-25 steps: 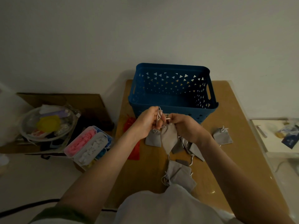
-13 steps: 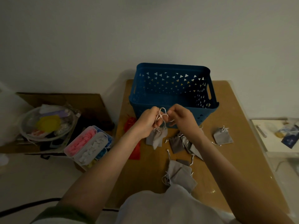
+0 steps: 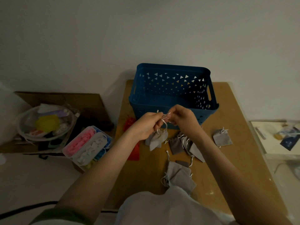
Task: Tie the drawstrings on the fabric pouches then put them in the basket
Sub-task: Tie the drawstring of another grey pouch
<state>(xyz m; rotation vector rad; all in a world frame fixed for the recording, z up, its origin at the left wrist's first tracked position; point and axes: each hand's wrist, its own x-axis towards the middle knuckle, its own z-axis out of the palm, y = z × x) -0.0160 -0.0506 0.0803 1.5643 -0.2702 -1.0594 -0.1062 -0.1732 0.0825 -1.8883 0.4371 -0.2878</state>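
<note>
A grey fabric pouch point(image 3: 156, 140) hangs by its white drawstrings point(image 3: 164, 120) just in front of the blue basket point(image 3: 172, 109). My left hand point(image 3: 146, 125) pinches one string end and my right hand point(image 3: 181, 117) pinches the other, the strings crossed between them. Several more grey pouches lie on the table: a cluster point(image 3: 186, 145) under my right wrist, a pair point(image 3: 178, 176) near my body, and one point(image 3: 222, 138) alone at the right. The basket's inside looks dark; I cannot tell what lies in it.
The wooden table point(image 3: 235, 159) carries a red pouch point(image 3: 134, 153) at its left edge. Left of the table sit a compartment box with pink and white pieces point(image 3: 87, 145), a clear bowl of odds and ends point(image 3: 45, 122) and cardboard point(image 3: 65, 98). A white tray point(image 3: 276, 137) stands at the right.
The pouch has dropped lower on its strings and my hands have drawn slightly apart, pulling the drawstring ends between them. My right hand rose a little toward the basket.
</note>
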